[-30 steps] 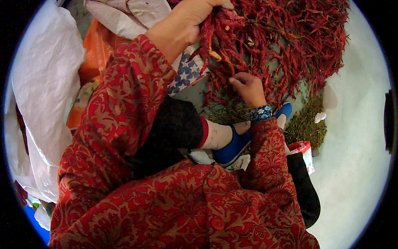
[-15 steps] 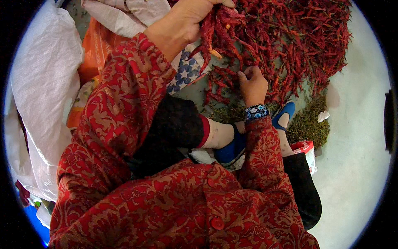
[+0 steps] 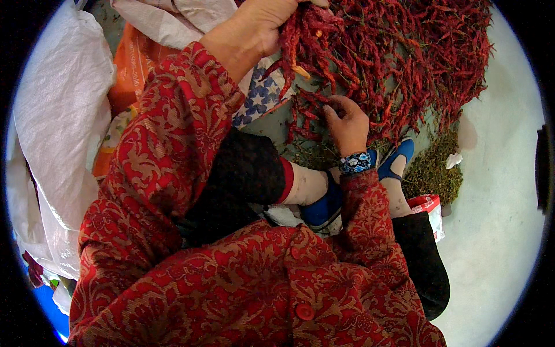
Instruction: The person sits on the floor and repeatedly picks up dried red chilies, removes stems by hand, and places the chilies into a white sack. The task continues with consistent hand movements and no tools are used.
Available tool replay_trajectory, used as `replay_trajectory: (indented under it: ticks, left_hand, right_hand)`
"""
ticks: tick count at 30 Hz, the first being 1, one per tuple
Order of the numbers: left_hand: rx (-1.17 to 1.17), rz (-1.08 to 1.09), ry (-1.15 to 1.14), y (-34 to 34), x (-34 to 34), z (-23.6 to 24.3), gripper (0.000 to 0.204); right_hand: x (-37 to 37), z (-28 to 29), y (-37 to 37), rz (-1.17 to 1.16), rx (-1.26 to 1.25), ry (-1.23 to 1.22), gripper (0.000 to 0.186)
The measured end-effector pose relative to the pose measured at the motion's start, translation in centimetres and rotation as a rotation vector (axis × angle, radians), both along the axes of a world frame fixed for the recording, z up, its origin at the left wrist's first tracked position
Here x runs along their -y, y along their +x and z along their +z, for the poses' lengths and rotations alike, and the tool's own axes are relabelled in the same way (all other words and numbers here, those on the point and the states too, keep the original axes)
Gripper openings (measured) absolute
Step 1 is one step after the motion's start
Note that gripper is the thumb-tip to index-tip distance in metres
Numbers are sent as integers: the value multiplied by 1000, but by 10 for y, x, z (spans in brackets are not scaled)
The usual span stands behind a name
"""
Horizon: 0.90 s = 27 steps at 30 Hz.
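My left hand (image 3: 257, 30) is closed around a bunch of dried red chillies (image 3: 310, 32) at the top; its fingertips are partly cut off by the frame edge. A yellowish chilli (image 3: 301, 72) dangles from that bunch. Below and to the right of it, my right hand (image 3: 350, 124) is closed in a pinch, thumb and forefinger meeting at the end of a dried red chilli (image 3: 315, 98). Loose chillies lie on the floor beside these fingers. A large heap of dried red chillies (image 3: 428, 52) spreads beyond both hands.
White woven sacks (image 3: 60, 104) and an orange bag (image 3: 130, 69) are on the left. A star-patterned cloth or bag (image 3: 258, 98) lies under my left wrist. Greenish-brown stems or scraps (image 3: 433, 173) are piled near my blue shoes (image 3: 397, 159). A red-and-white packet (image 3: 430, 208) rests by my right leg.
My right hand has shifted slightly left, its thumb and forefinger now at a chilli. My left hand stays almost in place with the bunch.
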<state>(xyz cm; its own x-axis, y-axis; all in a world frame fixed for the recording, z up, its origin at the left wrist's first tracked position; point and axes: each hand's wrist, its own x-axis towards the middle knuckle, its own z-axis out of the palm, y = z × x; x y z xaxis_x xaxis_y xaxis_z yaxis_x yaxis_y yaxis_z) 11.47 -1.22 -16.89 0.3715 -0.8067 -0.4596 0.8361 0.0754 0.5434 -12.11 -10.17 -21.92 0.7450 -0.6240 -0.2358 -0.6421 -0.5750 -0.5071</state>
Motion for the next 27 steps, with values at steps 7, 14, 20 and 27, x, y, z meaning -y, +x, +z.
replay_trajectory:
  ticks: [7,14,20,27]
  left_hand:
    - [-57,-28,-13,3,-1,-8,9]
    - [68,-52,-55,-8,2,-23,12]
    - [274,-274,-66,-33,4,-16,17]
    - [282,-536,-61,-49,4,-19,34]
  right_hand:
    - [28,55,0,-91,-70,382,19]
    - [31,102,11,-347,306,1099,14]
    - [16,96,19,-361,408,1155,14]
    - [15,102,28,-293,252,961,21]
